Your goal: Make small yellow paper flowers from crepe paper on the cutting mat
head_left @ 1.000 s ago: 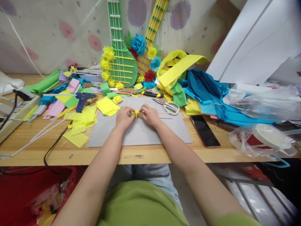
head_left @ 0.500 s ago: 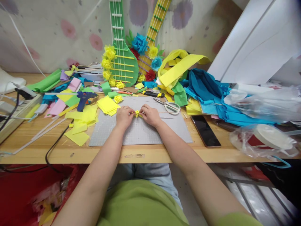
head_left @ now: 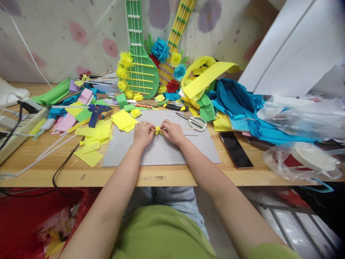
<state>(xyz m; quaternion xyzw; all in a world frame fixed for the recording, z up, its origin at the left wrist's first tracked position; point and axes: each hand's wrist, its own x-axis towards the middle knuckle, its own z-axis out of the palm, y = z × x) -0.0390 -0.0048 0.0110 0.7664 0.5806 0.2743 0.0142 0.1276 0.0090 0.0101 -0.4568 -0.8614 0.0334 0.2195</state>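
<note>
Between my two hands is a small piece of yellow crepe paper (head_left: 158,130), bunched up over the grey cutting mat (head_left: 161,156). My left hand (head_left: 143,133) pinches its left side. On its right side my right hand (head_left: 172,132) is closed, fingertips on the paper. A thin stick (head_left: 189,128) pokes out to the right of my right hand; whether the fingers grip it is hidden. Just beyond my left hand lie a finished yellow paper flower (head_left: 135,113) and a stack of yellow paper squares (head_left: 124,121). Scissors (head_left: 197,123) rest on the mat's right side.
A blue glue gun (head_left: 94,114) and loose yellow sheets (head_left: 97,135) lie left. A phone (head_left: 236,149), blue crepe paper (head_left: 237,100) and a bagged cup (head_left: 302,160) are right. Behind stand a green paper instrument (head_left: 144,72) and a yellow one (head_left: 176,36).
Both hands stay almost in place, with only slight finger movement at the yellow crepe paper. Nothing else has visibly moved.
</note>
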